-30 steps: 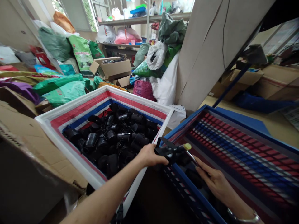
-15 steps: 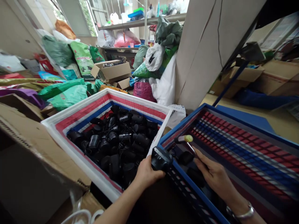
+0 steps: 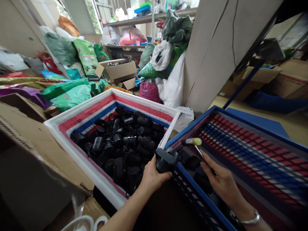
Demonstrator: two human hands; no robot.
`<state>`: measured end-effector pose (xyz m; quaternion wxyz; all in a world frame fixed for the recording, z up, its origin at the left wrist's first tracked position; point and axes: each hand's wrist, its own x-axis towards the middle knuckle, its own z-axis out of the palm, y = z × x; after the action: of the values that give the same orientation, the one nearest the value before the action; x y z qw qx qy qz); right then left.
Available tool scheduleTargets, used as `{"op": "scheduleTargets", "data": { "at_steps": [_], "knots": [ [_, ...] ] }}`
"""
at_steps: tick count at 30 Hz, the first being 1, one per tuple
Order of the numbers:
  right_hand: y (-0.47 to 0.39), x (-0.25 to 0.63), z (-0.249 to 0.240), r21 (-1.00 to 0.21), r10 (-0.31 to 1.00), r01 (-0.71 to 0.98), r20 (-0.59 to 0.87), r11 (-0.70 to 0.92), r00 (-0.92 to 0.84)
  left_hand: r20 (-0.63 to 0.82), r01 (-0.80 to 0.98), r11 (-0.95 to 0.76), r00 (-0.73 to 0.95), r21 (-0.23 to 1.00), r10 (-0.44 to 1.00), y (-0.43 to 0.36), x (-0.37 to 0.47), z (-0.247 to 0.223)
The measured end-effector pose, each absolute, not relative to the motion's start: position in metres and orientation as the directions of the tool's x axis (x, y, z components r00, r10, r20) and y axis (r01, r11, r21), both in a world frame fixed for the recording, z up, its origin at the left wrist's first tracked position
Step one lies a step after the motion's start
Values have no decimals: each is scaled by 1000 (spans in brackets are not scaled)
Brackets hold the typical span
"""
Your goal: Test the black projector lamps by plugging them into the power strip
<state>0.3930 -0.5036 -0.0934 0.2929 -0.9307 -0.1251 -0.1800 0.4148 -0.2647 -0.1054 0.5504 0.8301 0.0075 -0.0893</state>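
My left hand grips a black cylinder-shaped device with a flat bracket-like top, held over the edges where the two crates meet. In my right hand is a small mallet with a metal shaft, one black face and one yellowish face. The mallet head hangs just right of the device, apart from it. To the left, a white-rimmed crate with a striped lining holds many similar black devices with cables. Under my right hand, a blue-rimmed crate has a few dark devices at its near left end.
An open cardboard box stands close on the left. Behind are stuffed sacks, a cardboard box with small parts, a shelf and a leaning grey pillar. A white looped object lies at the bottom edge.
The view has shifted slightly. The black device has tilted in my left hand, so its flat top shows more. The mallet stays beside it in my right hand.
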Motion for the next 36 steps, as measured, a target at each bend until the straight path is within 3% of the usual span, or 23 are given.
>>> {"op": "scheduleTargets", "data": {
  "at_steps": [4,8,11,13,15,20,25,29,33,36],
  "knots": [
    [-500,397,-101,-497,206,317,267,-808,942,-166,121,-413,983,903,-76,-265,412,-103],
    [-499,400,-87,-473,230,316,231,-823,945,-160,119,-423,985,899,-63,-265,411,-101],
    [-496,400,-60,-456,166,337,374,-824,912,-165,122,-427,984,896,-65,-265,411,-100],
    [-492,399,-48,-436,-15,289,573,-852,820,-162,116,-427,984,897,-73,-265,412,-101],
    [-488,399,-49,-433,-127,238,662,-869,739,-160,115,-429,985,896,-70,-265,411,-102],
    [-497,401,-79,-494,68,233,330,-838,942,-172,142,-424,984,894,-35,-269,407,-102],
    [-515,400,-76,-561,-47,85,217,-823,975,-199,179,-307,979,935,-33,-268,407,-102],
    [-510,384,-70,-661,-138,-15,134,-750,981,-299,294,-95,953,951,-47,-257,401,-95],
    [-497,365,-73,-764,-187,-96,33,-638,982,-383,419,173,900,891,-209,-228,383,-77],
    [-484,357,-74,-818,-193,-152,-51,-555,980,-376,513,399,848,760,-374,-199,372,-64]
  ]
}}
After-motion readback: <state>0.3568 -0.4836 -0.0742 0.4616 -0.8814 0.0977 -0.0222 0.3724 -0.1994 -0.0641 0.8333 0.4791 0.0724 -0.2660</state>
